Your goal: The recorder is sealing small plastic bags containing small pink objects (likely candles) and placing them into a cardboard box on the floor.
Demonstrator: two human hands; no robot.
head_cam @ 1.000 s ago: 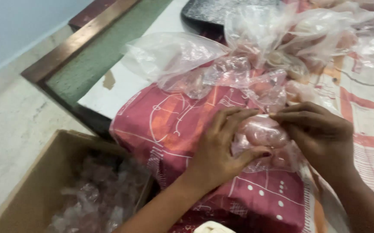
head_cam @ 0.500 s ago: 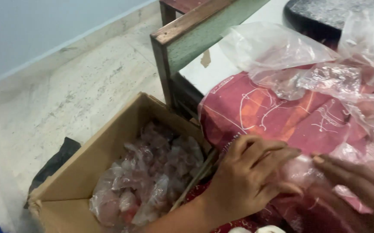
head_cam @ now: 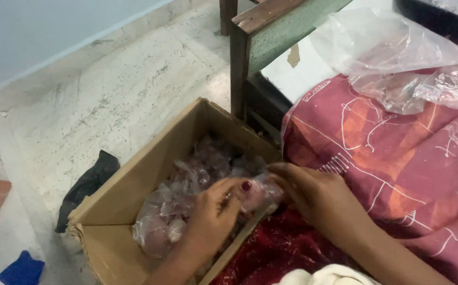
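1. A brown cardboard box (head_cam: 134, 195) on a speckled stone floor (head_cam: 123, 100) holds crinkly clear plastic packets of pinkish lumps.
2. The left hand (head_cam: 213, 214) and right hand (head_cam: 313, 195) both pinch one shiny packet (head_cam: 258, 192), fingers curled narrowly around it.
3. The packet sits between the hands, over the box's near edge, beside a red patterned cloth (head_cam: 398, 158).

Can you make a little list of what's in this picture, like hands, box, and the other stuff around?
left hand: over the open cardboard box, fingers on a small clear packet
right hand: grips the same packet at the box's edge
box contents: many clear packets of pinkish pieces
beside the box: red patterned cloth
on the cloth: crumpled clear plastic bags
floor: pale speckled stone, with a black scrap
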